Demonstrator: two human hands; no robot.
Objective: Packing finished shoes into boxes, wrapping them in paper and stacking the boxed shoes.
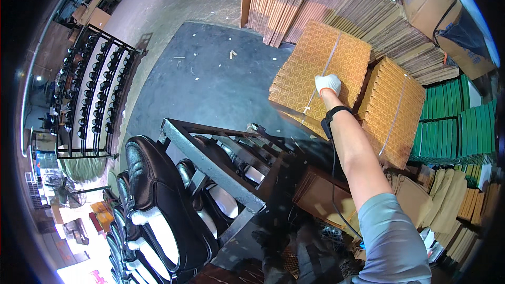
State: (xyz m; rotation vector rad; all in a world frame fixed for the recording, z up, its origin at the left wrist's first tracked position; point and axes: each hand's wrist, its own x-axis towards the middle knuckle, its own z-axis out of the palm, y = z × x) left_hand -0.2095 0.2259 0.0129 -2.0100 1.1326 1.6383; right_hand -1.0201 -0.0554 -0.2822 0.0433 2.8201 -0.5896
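My right hand [328, 83], in a white glove with an orange cuff edge, is closed in a fist around the pale strap [333, 51] of a bundle of orange-gold patterned cardboard [301, 55]. A black band with a cable sits on my right wrist. Right beside that bundle stands a second patterned bundle [398, 102] with its own strap. My left hand is out of the picture. At the lower left, black slip-on shoes [158, 194] with white insoles rest on a grey metal rack [210, 160].
Stacks of brown flat cardboard [336, 5] line the far right, with green boxes [439, 126] below them. A shoe rack [94, 89] stands at the left, near a fan [64, 192]. Small scraps lie on the dark floor mat [200, 73].
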